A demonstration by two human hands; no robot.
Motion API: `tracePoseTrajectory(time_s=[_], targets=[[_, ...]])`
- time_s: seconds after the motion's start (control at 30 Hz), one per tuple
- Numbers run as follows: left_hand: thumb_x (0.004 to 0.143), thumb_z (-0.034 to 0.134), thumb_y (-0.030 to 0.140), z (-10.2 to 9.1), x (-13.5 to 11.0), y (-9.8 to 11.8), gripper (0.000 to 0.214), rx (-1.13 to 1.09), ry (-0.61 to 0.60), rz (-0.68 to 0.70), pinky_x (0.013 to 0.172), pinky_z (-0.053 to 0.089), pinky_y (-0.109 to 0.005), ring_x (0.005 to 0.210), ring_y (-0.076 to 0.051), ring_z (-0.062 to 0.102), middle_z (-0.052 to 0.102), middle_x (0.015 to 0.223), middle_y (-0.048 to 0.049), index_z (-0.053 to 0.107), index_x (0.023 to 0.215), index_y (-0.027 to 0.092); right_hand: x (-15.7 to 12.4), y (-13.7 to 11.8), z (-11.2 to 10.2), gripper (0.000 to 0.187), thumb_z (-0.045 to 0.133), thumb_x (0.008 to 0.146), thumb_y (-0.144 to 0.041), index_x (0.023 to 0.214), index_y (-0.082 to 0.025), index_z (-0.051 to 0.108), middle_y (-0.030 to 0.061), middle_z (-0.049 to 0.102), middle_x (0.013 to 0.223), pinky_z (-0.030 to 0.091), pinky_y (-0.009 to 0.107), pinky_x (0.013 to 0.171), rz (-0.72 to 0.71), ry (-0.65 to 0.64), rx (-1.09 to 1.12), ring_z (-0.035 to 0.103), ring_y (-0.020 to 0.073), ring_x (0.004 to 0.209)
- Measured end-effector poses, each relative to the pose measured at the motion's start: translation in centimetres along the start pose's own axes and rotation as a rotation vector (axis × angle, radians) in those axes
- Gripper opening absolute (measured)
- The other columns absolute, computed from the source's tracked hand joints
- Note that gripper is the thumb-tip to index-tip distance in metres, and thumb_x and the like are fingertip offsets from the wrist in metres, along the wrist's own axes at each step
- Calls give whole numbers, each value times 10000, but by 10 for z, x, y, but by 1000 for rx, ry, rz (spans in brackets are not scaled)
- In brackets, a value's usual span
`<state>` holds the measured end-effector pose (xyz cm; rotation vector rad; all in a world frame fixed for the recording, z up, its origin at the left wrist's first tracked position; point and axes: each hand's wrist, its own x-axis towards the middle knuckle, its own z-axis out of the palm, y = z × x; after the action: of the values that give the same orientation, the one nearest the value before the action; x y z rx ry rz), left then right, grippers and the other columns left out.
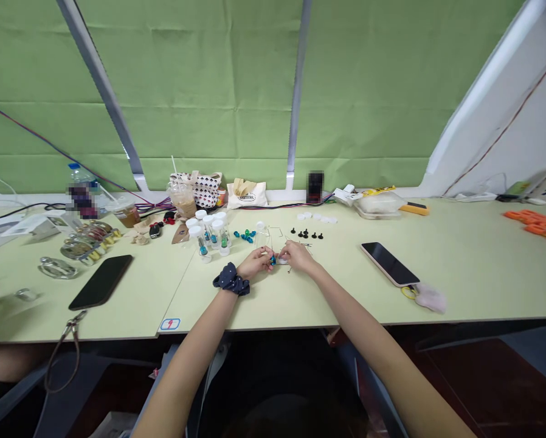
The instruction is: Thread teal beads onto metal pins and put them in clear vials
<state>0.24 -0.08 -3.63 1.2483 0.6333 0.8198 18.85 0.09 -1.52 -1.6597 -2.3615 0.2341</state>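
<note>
Left hand (255,263) and right hand (297,255) pinched together on a blue bead (272,260), thin wire (268,237) pointing up past the fingers, white bag's (247,196) logo unreadable.

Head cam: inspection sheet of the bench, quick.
surface: pale green desk, two sections meeting at a seam.
job's things: left hand and right hand meet over a small blue bead, grip unclear; thin wire frames, clear lidded vials, teal beads, small black pieces and white discs lie nearby.
clutter: black phone, second phone, plastic drink cup, orange pieces.
grippers: nothing seen; bare hands only, dark scrunchie on left wrist.
cables: dark and purple cables along the desk's back edge.
surroundings: green blinds behind the desk.
</note>
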Motion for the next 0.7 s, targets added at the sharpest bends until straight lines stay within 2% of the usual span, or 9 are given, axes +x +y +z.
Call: tracePoseTrajectory(time_s=[0.23, 0.7], targets=[[698, 693, 427, 2, -1, 1, 360, -18, 5, 4, 571, 451, -261, 545, -87, 563, 586, 770, -16, 498, 830, 154, 4, 0, 2, 158, 586, 808, -179, 876, -212, 724, 54, 586, 883, 332, 228, 663, -12, -5, 36, 538, 156, 840], [712, 680, 433, 0, 1, -1, 352, -6, -7, 24, 570, 453, -276, 555, -91, 564, 607, 840, -41, 487, 825, 161, 3, 3, 3, 175, 594, 784, -130, 850, -213, 733, 62, 597, 843, 339, 236, 648, -57, 26, 69, 549, 167, 799]])
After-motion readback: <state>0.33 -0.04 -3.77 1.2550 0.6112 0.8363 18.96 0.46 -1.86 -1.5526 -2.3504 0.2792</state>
